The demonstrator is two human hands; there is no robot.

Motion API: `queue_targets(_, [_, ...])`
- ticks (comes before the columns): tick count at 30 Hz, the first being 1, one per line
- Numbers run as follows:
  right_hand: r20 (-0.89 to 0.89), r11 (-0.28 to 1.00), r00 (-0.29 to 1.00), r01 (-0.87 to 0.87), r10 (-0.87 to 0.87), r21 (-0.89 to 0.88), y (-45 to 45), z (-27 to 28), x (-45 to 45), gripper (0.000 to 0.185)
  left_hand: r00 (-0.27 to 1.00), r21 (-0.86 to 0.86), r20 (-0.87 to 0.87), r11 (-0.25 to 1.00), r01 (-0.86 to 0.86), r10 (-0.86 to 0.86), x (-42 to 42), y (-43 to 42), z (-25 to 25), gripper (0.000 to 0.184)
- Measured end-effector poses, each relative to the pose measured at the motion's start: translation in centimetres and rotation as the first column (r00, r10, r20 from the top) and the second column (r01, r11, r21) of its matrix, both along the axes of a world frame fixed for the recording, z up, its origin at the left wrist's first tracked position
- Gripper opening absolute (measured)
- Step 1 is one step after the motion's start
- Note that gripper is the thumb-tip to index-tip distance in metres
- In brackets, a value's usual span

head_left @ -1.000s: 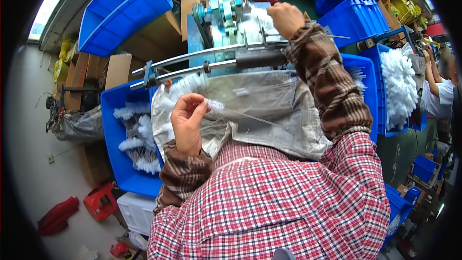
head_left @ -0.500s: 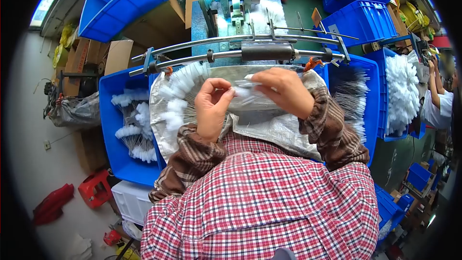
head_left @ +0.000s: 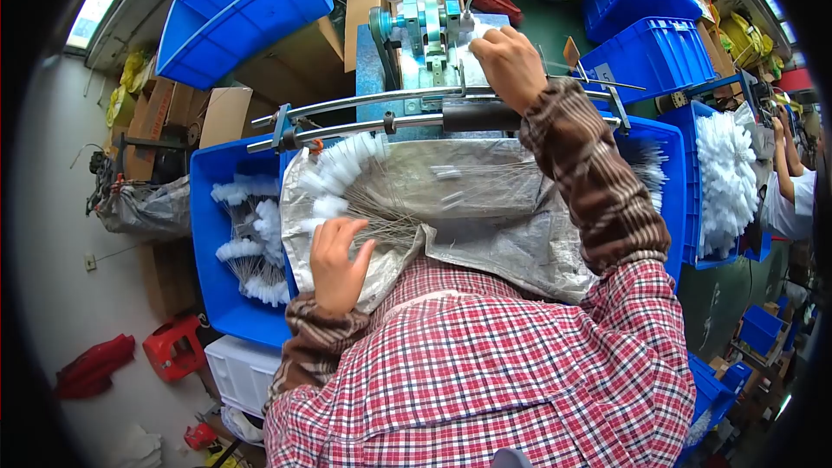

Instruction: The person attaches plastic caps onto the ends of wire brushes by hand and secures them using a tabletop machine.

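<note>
Your left hand (head_left: 336, 269) is up near your body, with its back facing you. Its fingers (head_left: 334, 234) bend a little, and your thumb (head_left: 361, 258) sticks out on its own, with a gap in between. Your left arm (head_left: 322, 336) is short and tucked in close. Your right arm (head_left: 598, 178) reaches far out in front, much farther than your left. Your right hand (head_left: 513, 69) leans inward with its fingers curled down, so their tips are hard to see.
</note>
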State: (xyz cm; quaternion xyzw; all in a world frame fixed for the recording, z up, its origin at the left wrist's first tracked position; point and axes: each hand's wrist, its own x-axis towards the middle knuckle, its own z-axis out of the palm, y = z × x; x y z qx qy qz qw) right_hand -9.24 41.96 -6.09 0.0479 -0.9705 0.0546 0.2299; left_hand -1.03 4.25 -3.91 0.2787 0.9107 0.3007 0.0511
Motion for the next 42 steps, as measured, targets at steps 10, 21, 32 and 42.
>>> queue_targets(10, [0.004,1.0,1.0,-0.012,0.012,0.021,1.6,-2.3,-3.5,0.013,0.964,-0.271,-0.25,0.948,-0.164,0.096,1.1,-4.7,0.8,0.032])
queue_targets(21, [0.007,0.998,0.998,-0.057,0.057,0.025,1.8,-2.4,-3.9,0.012,0.973,-0.133,-0.184,0.978,-0.162,0.136,0.3,-5.4,0.8,0.02])
queue_targets(32, [0.016,0.998,0.998,-0.057,0.057,0.013,1.9,-2.2,-3.6,0.008,0.903,0.474,0.221,0.768,-0.43,0.369,-0.4,-7.1,2.9,0.018])
queue_targets(42, [0.04,0.996,0.995,-0.094,0.094,-0.009,2.0,-2.5,-4.2,0.013,0.901,0.703,0.269,0.57,-0.425,0.341,-1.8,-5.3,4.4,0.017])
